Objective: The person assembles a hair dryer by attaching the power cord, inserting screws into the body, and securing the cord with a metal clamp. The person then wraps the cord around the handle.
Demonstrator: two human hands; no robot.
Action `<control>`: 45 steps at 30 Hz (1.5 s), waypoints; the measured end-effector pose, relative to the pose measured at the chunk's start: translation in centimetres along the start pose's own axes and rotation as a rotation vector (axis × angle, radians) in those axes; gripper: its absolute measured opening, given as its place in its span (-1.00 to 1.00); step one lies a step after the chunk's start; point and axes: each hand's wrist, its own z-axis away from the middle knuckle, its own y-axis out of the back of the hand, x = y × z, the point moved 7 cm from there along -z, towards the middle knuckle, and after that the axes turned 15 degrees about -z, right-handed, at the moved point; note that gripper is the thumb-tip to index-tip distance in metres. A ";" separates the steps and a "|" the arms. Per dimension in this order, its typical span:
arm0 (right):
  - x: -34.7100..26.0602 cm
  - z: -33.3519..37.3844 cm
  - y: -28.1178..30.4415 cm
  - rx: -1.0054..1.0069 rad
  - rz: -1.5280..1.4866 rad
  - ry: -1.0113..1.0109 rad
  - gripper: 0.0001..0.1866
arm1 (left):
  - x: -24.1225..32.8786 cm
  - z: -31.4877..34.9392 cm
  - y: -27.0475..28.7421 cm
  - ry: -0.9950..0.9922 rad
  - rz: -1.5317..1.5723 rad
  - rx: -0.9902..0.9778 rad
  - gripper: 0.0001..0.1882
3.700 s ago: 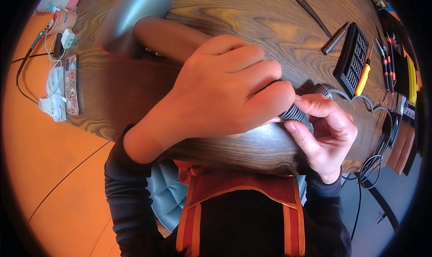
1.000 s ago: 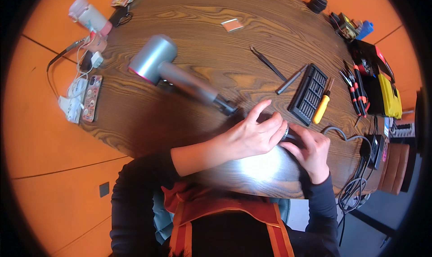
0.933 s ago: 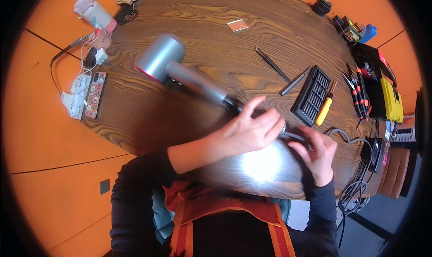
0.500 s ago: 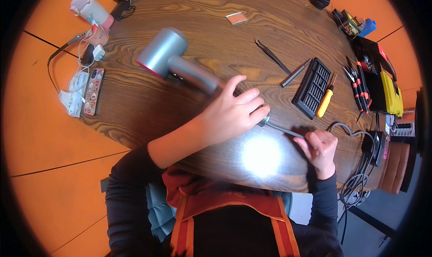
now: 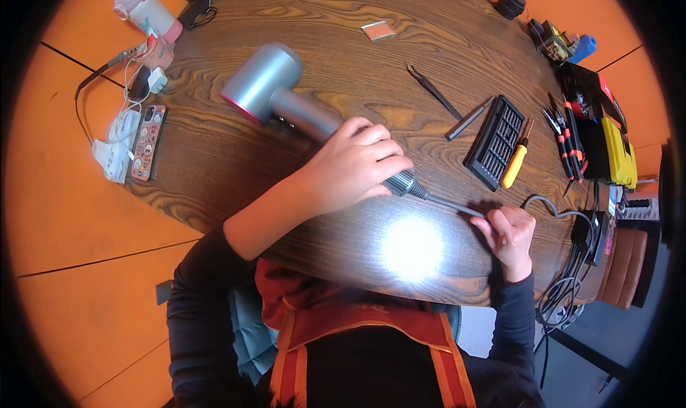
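Note:
A grey hair dryer (image 5: 270, 79) with a pink rim is held above the table, its barrel toward the far left. My left hand (image 5: 357, 161) is wrapped round its handle, and the perforated lower end (image 5: 401, 183) pokes out past my fingers. From that end a grey cord (image 5: 450, 204) runs right to my right hand (image 5: 509, 235), which is closed on it near the table's front edge. Beyond my right hand the cord curves on toward the right side. My fingers hide the middle of the handle.
Right of centre lie black tweezers (image 5: 434, 91), a slim grey bar (image 5: 469, 118), a black bit case (image 5: 495, 143) and a yellow screwdriver (image 5: 516, 163). Pliers (image 5: 568, 140) and a yellow case (image 5: 620, 151) are farther right. A bottle (image 5: 146, 13) and phone (image 5: 148, 142) sit left.
My left hand has slid up the handle toward the barrel, uncovering more of the perforated end. The hair dryer has shifted very slightly right. My right hand stays in place on the cord.

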 end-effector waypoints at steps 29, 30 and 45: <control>-5.8 -8.5 -8.0 0.015 -0.461 -0.029 -0.46 | -5.6 3.4 0.5 0.106 -0.292 0.098 -0.40; -5.7 -8.6 -8.0 0.023 -0.487 -0.038 -0.46 | -5.6 3.5 0.6 0.112 -0.318 0.116 -0.40; -3.2 -3.1 -4.3 -0.013 -0.120 -0.119 -0.36 | -1.2 11.5 -2.3 1.162 1.267 0.399 -0.51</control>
